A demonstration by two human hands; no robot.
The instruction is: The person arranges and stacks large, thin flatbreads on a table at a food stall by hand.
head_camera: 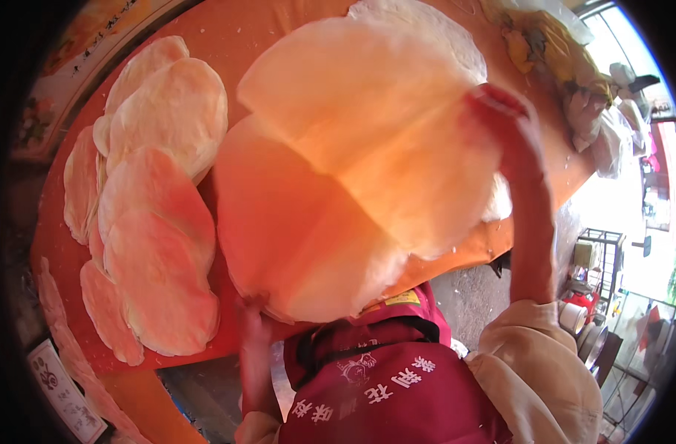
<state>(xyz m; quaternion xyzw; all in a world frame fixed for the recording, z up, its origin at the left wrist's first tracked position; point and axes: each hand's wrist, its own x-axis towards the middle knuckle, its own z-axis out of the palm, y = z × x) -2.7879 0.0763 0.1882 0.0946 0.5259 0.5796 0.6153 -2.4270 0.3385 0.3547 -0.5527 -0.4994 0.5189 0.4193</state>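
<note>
Large thin round flatbread sheets (366,116) lie overlapping across the middle of an orange-red covered table (293,16). My left hand (254,308) is at the lower left edge of the nearer sheet (304,233), its fingertips against the rim; blur hides whether they pinch it. My right hand (499,108) is blurred at the right edge of the upper sheet, and its grip cannot be made out. Another pale sheet (438,28) shows beneath at the top. To the left lie several overlapping folded or oval sheets (155,266).
Plastic bags and yellow cloth-like material (571,61) lie at the table's upper right. A wire rack (602,266) and stacked metal bowls (590,341) stand at the right. The table's near edge runs in front of my maroon apron (393,388). A framed panel (66,388) is at lower left.
</note>
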